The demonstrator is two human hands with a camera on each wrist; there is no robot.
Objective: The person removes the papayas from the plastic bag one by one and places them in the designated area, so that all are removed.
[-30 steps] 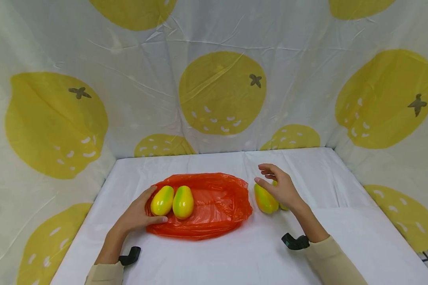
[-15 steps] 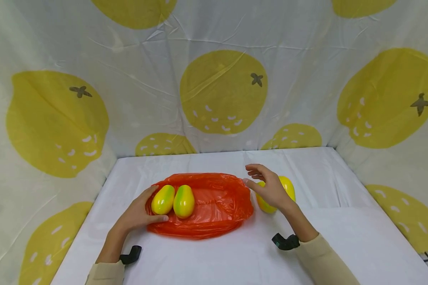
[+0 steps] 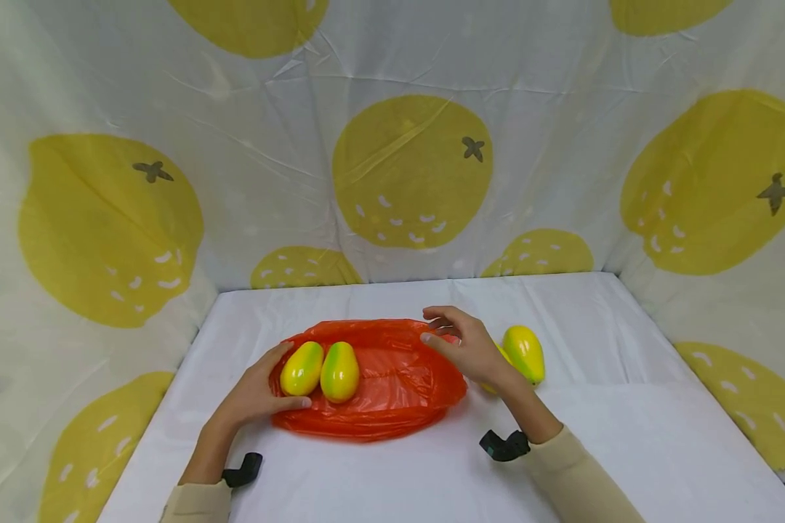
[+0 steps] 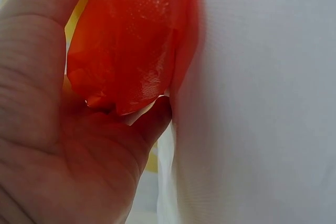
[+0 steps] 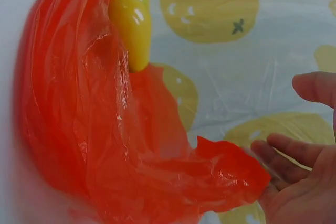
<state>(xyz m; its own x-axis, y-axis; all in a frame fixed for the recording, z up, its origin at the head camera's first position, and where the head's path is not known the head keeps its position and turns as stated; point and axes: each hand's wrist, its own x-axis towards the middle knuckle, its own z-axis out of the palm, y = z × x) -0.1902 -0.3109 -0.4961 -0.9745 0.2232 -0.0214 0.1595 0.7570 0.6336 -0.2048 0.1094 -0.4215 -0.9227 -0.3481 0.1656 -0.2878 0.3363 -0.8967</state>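
A red plastic bag (image 3: 395, 374) lies spread with its mouth up on the white table. Two shiny yellow-green papayas (image 3: 339, 372) sit side by side at its left end. My left hand (image 3: 254, 392) curls round that end, thumb in front and fingers behind; in the left wrist view the bag's film (image 4: 128, 40) lies between them. Over the bag's right edge is my right hand (image 3: 467, 351), fingers spread and slightly bent, holding nothing. In the right wrist view its fingertips are close to a raised flap (image 5: 231, 177); contact is unclear.
To the right of the bag a papaya (image 3: 524, 353) lies on the table (image 3: 602, 436), with another beside it mostly hidden behind my right hand. Fabric walls (image 3: 549, 167) printed with yellow fruit enclose the back and sides.
My right hand has moved left from over the loose papayas to the bag's right edge, uncovering one papaya. The left hand and the papayas in the bag keep their places.
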